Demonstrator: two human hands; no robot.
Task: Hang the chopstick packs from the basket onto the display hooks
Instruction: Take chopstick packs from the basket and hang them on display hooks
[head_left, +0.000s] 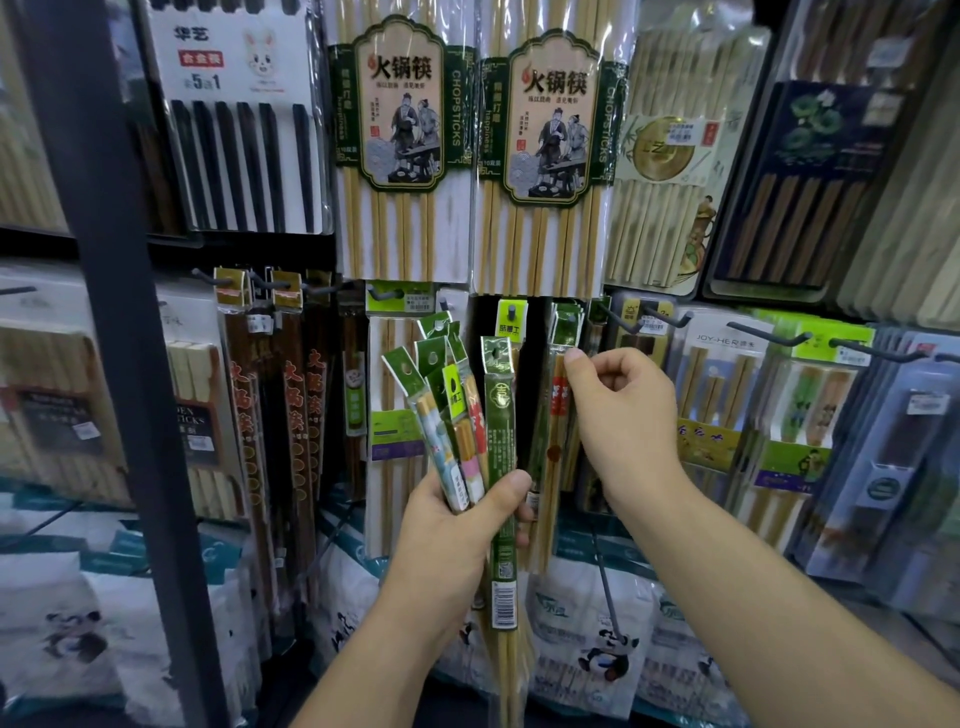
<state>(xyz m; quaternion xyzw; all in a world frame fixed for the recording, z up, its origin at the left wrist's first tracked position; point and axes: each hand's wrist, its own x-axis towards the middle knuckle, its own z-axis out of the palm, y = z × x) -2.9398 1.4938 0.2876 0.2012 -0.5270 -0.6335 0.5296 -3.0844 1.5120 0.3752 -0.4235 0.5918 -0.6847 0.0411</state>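
My left hand (462, 525) grips a fan of several narrow chopstick packs (457, 415) with green header cards, held upright in front of the display. The longest, a dark green pack (500, 441), stands at the right of the bunch. My right hand (618, 410) is just to the right, fingers curled, its fingertips pinching the green header of a pack (558, 415) that hangs at a display hook (569, 312). No basket is in view.
The wall is crowded with hanging chopstick packs: two large bamboo packs (400, 140) above, red-lettered dark packs (291, 415) to the left, boxed sets (795, 182) to the right. Black hooks (763, 335) jut out at right. A dark upright post (124, 364) stands left. Panda-printed bags (602, 649) lie below.
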